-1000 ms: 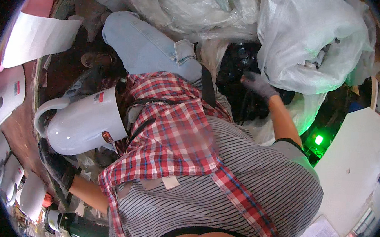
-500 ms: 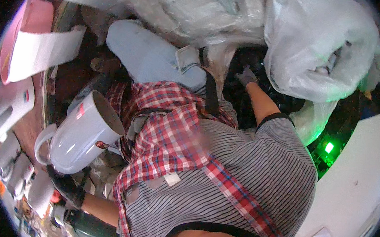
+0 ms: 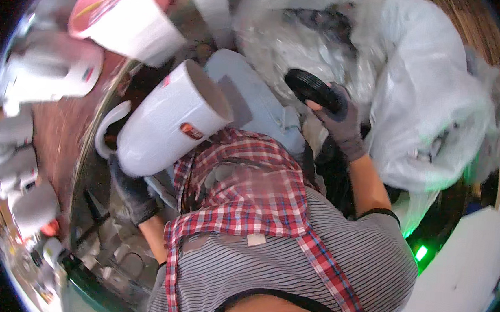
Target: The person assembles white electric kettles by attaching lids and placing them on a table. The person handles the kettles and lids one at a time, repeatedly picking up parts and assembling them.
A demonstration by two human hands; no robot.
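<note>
My left hand [image 3: 134,191], in a dark grey glove, grips a white jug [image 3: 162,121] by its lower end. The jug lies tilted above my lap, its open mouth facing up and right, its curved handle on the left and a small red-brown label on its side. My gloved right hand [image 3: 345,125] holds up a black round part [image 3: 312,89] with a ribbed rim, pinched at its edge between thumb and fingers. Jug and round part are apart. Some of the left fingers are hidden behind the jug.
On the brown table [image 3: 61,122] at the left stand several white jugs [image 3: 32,207] and a pink basin [image 3: 89,14]. Clear plastic bags [image 3: 275,47] and a large whitish bag [image 3: 421,110] sit ahead and right. A white panel [image 3: 456,275] stands at lower right.
My right hand has come up out of the dark bag area with the black round part in it. The jug and my left hand appear farther right and higher as the view turned.
</note>
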